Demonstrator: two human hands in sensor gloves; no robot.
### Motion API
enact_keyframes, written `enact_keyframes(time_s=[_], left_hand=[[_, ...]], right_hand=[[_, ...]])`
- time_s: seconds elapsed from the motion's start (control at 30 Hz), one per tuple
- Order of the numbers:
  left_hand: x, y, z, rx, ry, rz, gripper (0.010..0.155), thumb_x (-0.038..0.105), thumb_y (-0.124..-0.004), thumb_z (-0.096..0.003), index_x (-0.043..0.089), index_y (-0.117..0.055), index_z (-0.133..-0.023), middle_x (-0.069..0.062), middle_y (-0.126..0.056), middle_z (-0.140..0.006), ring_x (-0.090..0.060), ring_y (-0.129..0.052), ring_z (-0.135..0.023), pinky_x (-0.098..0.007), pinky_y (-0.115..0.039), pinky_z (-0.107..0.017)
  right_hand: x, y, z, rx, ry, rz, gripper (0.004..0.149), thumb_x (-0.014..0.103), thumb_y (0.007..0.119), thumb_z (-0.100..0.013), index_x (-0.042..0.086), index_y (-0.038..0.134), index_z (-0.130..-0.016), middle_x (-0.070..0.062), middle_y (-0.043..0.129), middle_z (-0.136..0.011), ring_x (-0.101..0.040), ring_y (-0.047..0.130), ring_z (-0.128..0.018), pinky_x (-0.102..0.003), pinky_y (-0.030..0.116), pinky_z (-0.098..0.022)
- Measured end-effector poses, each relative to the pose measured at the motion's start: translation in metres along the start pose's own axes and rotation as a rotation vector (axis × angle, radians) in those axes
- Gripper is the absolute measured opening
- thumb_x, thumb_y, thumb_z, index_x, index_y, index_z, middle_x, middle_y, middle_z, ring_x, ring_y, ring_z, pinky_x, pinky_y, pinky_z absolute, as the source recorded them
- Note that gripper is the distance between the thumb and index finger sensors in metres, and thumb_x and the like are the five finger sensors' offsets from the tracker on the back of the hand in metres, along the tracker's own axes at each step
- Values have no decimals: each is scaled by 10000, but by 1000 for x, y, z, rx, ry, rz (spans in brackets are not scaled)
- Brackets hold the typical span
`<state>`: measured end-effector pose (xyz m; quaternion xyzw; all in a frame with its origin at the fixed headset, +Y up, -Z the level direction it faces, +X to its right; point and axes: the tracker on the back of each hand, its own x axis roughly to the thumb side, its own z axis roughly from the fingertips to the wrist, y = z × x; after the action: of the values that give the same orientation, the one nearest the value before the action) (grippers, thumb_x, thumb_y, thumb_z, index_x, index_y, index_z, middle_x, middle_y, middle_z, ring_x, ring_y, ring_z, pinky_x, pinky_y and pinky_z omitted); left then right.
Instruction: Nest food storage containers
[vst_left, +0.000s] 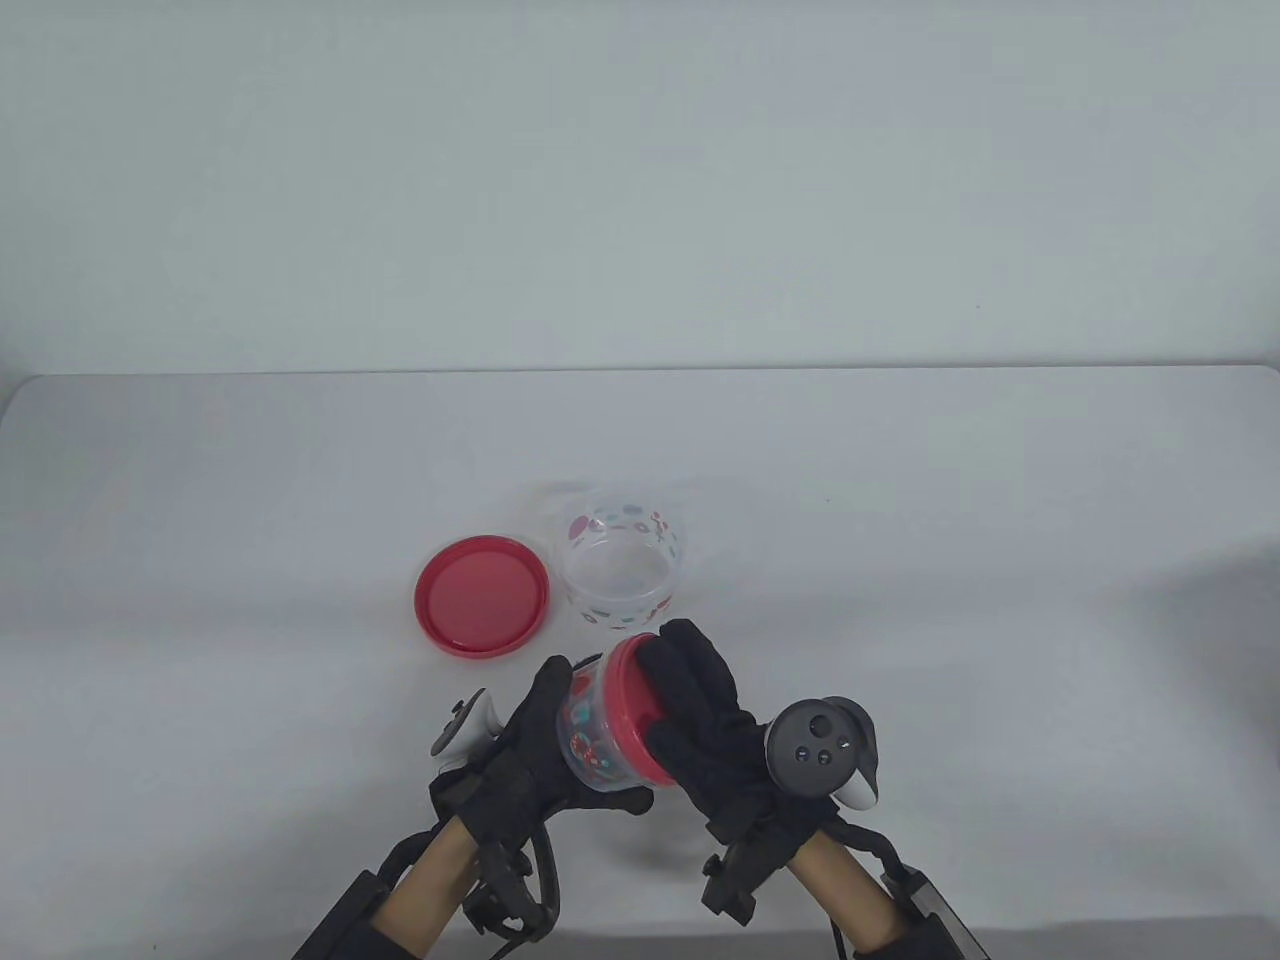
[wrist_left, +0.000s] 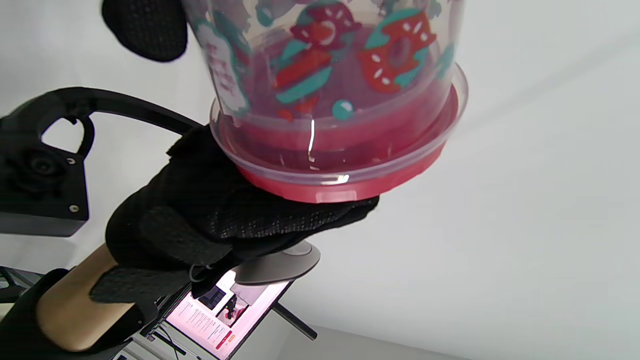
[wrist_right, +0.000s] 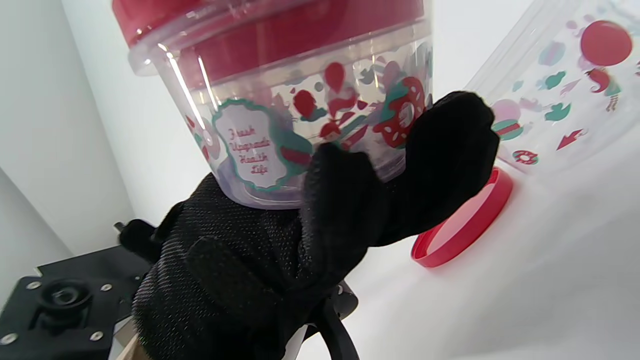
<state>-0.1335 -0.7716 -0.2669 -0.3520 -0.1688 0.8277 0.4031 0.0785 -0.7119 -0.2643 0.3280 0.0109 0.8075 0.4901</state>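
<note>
Left hand (vst_left: 535, 755) grips the small container (vst_left: 597, 735) around its clear printed body, fingers wrapped over the side – container held tilted on its side, above the table (vst_left: 1000, 600), between the two hands. Right hand (vst_left: 700, 715) presses its fingers flat over the small red lid (vst_left: 630, 690), which sits on the container's mouth; the lid faces the right palm.

Left wrist view: container body (wrist_left: 330, 75) with donut prints, red lid (wrist_left: 345, 182) at its end, right hand (wrist_left: 220, 220) cupping the lid from the far side. Right wrist view: left hand (wrist_right: 320, 235) clenched around the container's base (wrist_right: 300, 130), label with script text showing, lid rim (wrist_right: 250, 15) at top edge.

Just beyond the right hand's fingertips stands the big open container (vst_left: 620, 565), upright, no lid on, touching the table. Left of it, beyond the left hand, lies the big red lid (vst_left: 482, 595), flat, rim up – just beside the big container, not touching as far as the table view shows. Both show in the right wrist view too: big container (wrist_right: 555, 90), big lid (wrist_right: 465, 220) past the left hand's fingers.
</note>
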Motion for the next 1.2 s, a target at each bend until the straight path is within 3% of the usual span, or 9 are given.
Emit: enact_keyframes(time_s=[0.13,0.3,0.4,0.67,0.8,0.93,1.03,1.1,1.2], left_hand=[[6,-2,0,29,-36,-139,813,707,-346,-630,363,230,-1089,-194,155,-1172,-601,-149,-1076,-639,-434,-775],[10,-5,0,31,-59,-235,827,709,-381,-617,394,241,-1062,-163,191,-1158,-583,-96,-1085,-642,-378,-797],[10,-9,-1,18,-65,-267,838,703,-421,-604,431,237,-1046,-135,217,-1150,-568,-50,-1089,-643,-323,-813],[16,-19,0,80,-151,-565,857,700,-453,-580,451,224,-1043,-121,220,-1155,-578,-53,-1092,-647,-307,-827],[11,-10,-3,80,-114,-440,844,686,-452,-596,432,210,-1055,-123,203,-1157,-578,-53,-1087,-659,-307,-810],[8,-3,-4,60,-125,-292,866,671,-435,-619,342,246,-1041,-166,174,-1162,-605,-92,-1076,-668,-335,-789],[7,-1,-5,30,-149,-187,873,660,-437,-627,304,241,-1046,-181,151,-1173,-607,-101,-1082,-673,-323,-781],[6,1,-5,32,-148,-180,861,652,-433,-631,292,214,-1070,-190,143,-1179,-608,-95,-1086,-677,-307,-779],[6,4,-3,55,-145,-178,846,652,-419,-633,278,162,-1121,-204,107,-1201,-602,-113,-1094,-674,-282,-779]], right_hand=[[-1,-1,3,-63,107,7,735,574,414,-627,108,197,-1152,-245,101,-1147,-531,228,-993,-653,455,-643],[1,-6,5,-105,142,69,773,586,408,-619,43,238,-1142,-291,215,-1137,-555,392,-955,-607,586,-593],[3,-7,5,-132,162,91,772,561,393,-623,-3,242,-1128,-327,267,-1117,-559,442,-933,-596,629,-562],[-1,-5,7,-136,240,8,743,512,362,-639,-38,213,-1116,-363,274,-1094,-567,452,-905,-579,660,-530],[-7,-7,7,-101,318,-44,748,524,391,-645,-24,206,-1118,-348,254,-1095,-557,435,-915,-578,651,-544],[-15,-15,7,-169,345,-87,689,483,476,-658,9,303,-1127,-311,359,-1104,-503,558,-892,-515,680,-549],[-24,-19,8,-173,431,-122,652,437,519,-659,-9,380,-1113,-306,528,-1036,-415,781,-711,-406,766,-433],[-32,-16,7,-96,450,-211,632,415,522,-665,-4,380,-1115,-293,546,-1030,-367,834,-652,-355,792,-379],[-38,-11,6,-92,446,-332,580,349,533,-662,14,392,-1115,-261,575,-1012,-351,841,-609,-323,795,-339]])
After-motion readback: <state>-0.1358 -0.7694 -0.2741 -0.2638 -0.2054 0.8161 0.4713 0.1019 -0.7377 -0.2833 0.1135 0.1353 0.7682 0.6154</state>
